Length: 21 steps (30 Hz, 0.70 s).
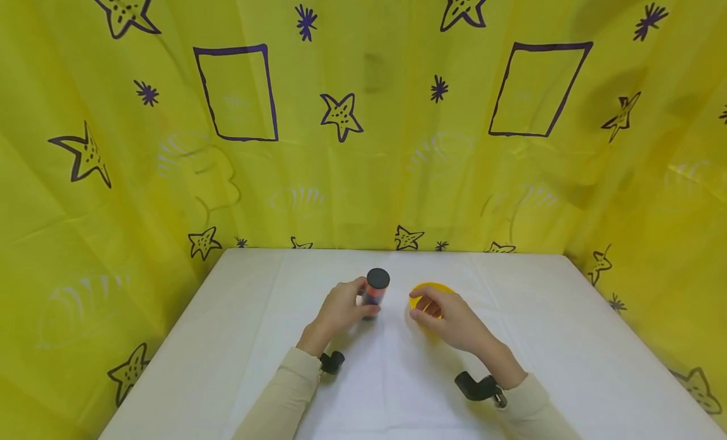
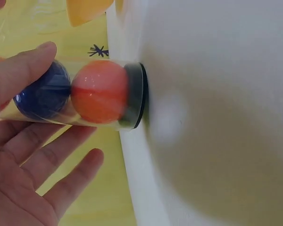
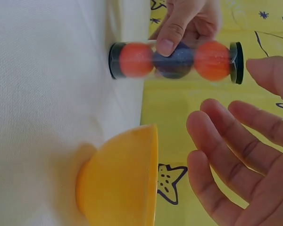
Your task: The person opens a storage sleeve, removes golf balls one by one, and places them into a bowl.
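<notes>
My left hand [image 1: 339, 309] grips a clear tube [image 1: 378, 278] with black end caps, held upright, its lower cap right at the white tabletop. Through the wall in the right wrist view show two orange balls [image 3: 211, 60] with a dark blue ball [image 3: 179, 66] between them. The thumb presses against the tube's side. To the right stands a yellow bowl [image 3: 120, 176], mouth up. Over its rim hovers my right hand [image 1: 451, 319], fingers spread and loosely bent, holding nothing. In the right wrist view its thumb is close to the tube's upper cap.
A white cloth covers the table [image 1: 318, 396]. Yellow curtains [image 1: 363, 175] with drawn stars and frames hang behind it and along both sides. Each wrist wears a black camera mount [image 1: 476, 387].
</notes>
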Tool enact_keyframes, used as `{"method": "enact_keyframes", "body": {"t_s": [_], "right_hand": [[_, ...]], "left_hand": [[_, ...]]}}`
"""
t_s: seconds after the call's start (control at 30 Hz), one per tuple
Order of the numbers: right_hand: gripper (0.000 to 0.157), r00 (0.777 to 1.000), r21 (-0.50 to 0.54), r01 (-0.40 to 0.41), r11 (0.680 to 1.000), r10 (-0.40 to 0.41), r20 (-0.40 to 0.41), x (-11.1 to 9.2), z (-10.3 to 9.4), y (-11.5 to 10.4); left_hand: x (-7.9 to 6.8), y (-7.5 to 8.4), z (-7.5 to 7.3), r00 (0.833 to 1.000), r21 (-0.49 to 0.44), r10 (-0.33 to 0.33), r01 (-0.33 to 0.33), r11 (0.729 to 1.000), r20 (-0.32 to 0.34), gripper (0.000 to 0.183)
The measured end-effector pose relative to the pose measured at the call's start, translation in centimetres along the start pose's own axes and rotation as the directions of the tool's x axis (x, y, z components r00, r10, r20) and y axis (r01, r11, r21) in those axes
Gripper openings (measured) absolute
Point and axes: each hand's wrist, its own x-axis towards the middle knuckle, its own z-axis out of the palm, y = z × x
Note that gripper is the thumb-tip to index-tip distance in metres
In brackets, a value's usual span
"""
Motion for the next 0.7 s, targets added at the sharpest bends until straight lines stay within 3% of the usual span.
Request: {"method": "enact_keyframes", "body": {"t_s": [0.23, 0.4, 0.7], "right_hand": [[0.035, 0.997, 0.002, -0.052, 0.999, 0.052, -0.048, 0.0, 0.2, -0.2], [0.045, 0.995, 0.001, -0.077, 0.997, 0.077, -0.066, 0.0, 0.5, -0.5], [0.051, 0.985, 0.046, -0.130, 0.990, 0.135, -0.104, 0.2, 0.3, -0.9]], "left_hand": [[-0.1, 0.7, 0.2, 0.993, 0.091, 0.105, -0.109, 0.990, 0.046, 0.044], [-0.4, 1.4, -0.3, 0.987, 0.123, 0.145, -0.153, 0.981, 0.070, 0.052], [-0.5, 2.4, -1.0, 0.980, 0.167, 0.186, -0.196, 0.966, 0.075, 0.054]]}}
